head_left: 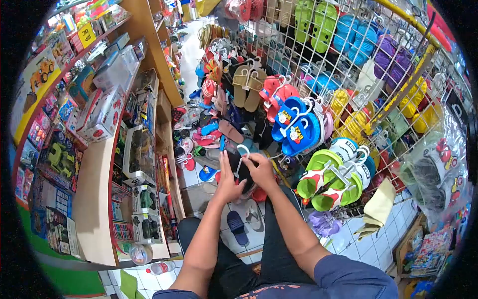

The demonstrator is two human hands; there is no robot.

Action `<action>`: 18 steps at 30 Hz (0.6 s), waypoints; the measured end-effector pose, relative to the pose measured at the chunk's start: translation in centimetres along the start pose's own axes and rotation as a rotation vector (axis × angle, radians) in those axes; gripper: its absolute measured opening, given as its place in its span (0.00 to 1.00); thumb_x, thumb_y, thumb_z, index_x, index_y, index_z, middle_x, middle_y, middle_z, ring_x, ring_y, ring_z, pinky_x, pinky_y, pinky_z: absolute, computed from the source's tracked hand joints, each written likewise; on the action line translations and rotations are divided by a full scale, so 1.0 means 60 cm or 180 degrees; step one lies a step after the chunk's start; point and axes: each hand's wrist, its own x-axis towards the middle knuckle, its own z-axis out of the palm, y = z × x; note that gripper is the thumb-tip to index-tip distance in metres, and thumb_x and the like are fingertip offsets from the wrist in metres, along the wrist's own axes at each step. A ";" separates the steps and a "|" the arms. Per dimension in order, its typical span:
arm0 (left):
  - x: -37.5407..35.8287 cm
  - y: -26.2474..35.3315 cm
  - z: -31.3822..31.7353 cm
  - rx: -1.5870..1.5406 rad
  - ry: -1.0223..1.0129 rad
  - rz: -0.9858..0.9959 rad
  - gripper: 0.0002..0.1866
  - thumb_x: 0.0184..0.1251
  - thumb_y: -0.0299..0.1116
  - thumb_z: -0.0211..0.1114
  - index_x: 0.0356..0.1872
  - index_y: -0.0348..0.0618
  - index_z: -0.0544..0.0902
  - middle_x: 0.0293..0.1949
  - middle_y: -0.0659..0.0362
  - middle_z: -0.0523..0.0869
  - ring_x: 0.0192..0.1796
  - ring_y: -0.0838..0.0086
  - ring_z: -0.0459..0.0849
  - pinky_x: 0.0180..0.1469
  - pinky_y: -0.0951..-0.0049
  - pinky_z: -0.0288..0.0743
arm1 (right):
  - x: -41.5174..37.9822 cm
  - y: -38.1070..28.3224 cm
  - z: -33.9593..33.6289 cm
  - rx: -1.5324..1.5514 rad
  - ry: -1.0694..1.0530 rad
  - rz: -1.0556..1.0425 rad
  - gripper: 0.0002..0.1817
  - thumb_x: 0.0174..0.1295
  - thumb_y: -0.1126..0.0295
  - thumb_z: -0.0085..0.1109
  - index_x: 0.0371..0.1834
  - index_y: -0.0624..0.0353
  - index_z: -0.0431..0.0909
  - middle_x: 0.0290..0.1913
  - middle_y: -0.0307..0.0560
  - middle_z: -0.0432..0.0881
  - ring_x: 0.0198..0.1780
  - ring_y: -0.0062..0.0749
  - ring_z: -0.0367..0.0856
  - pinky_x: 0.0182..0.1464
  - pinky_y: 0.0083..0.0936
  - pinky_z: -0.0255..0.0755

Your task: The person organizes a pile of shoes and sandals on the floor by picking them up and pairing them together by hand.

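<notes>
A black pair of what look like sandals (244,173) is upright between my two hands, partly hidden by them. My left hand (229,183) lies along its left side, fingers stretched upward and thumb across the near side, gripping it. Above, my right hand (261,170) pinches a white plastic hanger (243,151), whose hook rises over the black pair. On the floor beneath are a dark blue slipper (237,226) and a pale grey sandal (253,214).
A wire rack (279,37) on the right carries blue clogs (294,127) and green clogs (331,177) on hangers. Loose footwear (206,132) is heaped ahead. Shelves with boxed toys (102,112) stand left. A plastic bottle (160,268) lies on the tiles.
</notes>
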 end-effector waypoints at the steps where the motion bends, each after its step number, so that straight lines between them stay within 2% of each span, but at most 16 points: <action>1: 0.004 0.000 -0.001 -0.0061 -0.0046 0.0009 0.61 0.45 0.27 0.73 0.74 0.37 0.35 0.74 0.34 0.37 0.77 0.43 0.37 0.76 0.56 0.40 | 0.001 -0.006 0.000 -0.0011 0.0149 0.0070 0.09 0.59 0.69 0.63 0.38 0.65 0.84 0.38 0.51 0.86 0.42 0.36 0.85 0.46 0.27 0.74; 5: 0.007 -0.011 0.008 -0.0031 -0.0181 0.0346 0.65 0.42 0.30 0.77 0.74 0.36 0.35 0.73 0.31 0.36 0.76 0.39 0.39 0.75 0.52 0.41 | -0.010 0.011 0.009 -0.0106 0.0312 -0.0033 0.10 0.61 0.68 0.62 0.39 0.63 0.84 0.39 0.51 0.86 0.43 0.36 0.85 0.47 0.27 0.74; 9: -0.003 -0.044 0.017 0.0384 -0.0637 0.0240 0.66 0.41 0.34 0.78 0.72 0.31 0.33 0.72 0.28 0.34 0.76 0.37 0.38 0.75 0.54 0.42 | -0.042 0.047 0.032 -0.0100 0.0358 0.0352 0.10 0.62 0.67 0.62 0.41 0.62 0.83 0.39 0.51 0.86 0.41 0.35 0.85 0.46 0.26 0.74; 12: -0.009 -0.068 0.006 0.0471 -0.1198 -0.0216 0.67 0.43 0.36 0.78 0.71 0.28 0.32 0.72 0.28 0.33 0.76 0.40 0.37 0.75 0.60 0.44 | -0.055 0.062 0.049 -0.0208 0.0187 0.0609 0.11 0.61 0.67 0.62 0.41 0.62 0.83 0.39 0.52 0.86 0.42 0.35 0.85 0.46 0.27 0.74; 14: -0.007 -0.090 -0.006 0.0514 -0.1502 -0.0386 0.67 0.48 0.41 0.77 0.71 0.31 0.27 0.71 0.28 0.28 0.77 0.43 0.33 0.75 0.63 0.43 | -0.056 0.069 0.059 -0.0061 0.0169 0.0593 0.11 0.60 0.67 0.63 0.41 0.61 0.83 0.39 0.53 0.85 0.42 0.38 0.85 0.46 0.28 0.74; 16: -0.001 -0.083 -0.027 0.0310 -0.1736 -0.0819 0.67 0.49 0.42 0.76 0.72 0.34 0.28 0.71 0.28 0.29 0.77 0.43 0.36 0.75 0.64 0.46 | -0.049 0.070 0.062 -0.0152 -0.0095 0.0297 0.10 0.58 0.67 0.63 0.38 0.62 0.83 0.39 0.58 0.84 0.43 0.50 0.83 0.45 0.36 0.74; 17: 0.003 -0.075 -0.037 0.0312 -0.1858 -0.1072 0.66 0.50 0.42 0.76 0.73 0.38 0.29 0.71 0.27 0.29 0.77 0.44 0.36 0.74 0.64 0.47 | -0.044 0.093 0.070 -0.0249 -0.0107 0.0228 0.10 0.56 0.67 0.64 0.37 0.62 0.84 0.40 0.58 0.84 0.43 0.50 0.82 0.45 0.36 0.74; 18: 0.002 -0.101 -0.028 0.0509 -0.1761 -0.0882 0.64 0.50 0.42 0.75 0.74 0.39 0.30 0.71 0.27 0.29 0.77 0.44 0.38 0.74 0.63 0.49 | -0.036 0.094 0.068 -0.0378 -0.0206 0.0300 0.10 0.55 0.66 0.65 0.35 0.61 0.84 0.36 0.59 0.83 0.39 0.51 0.82 0.43 0.37 0.74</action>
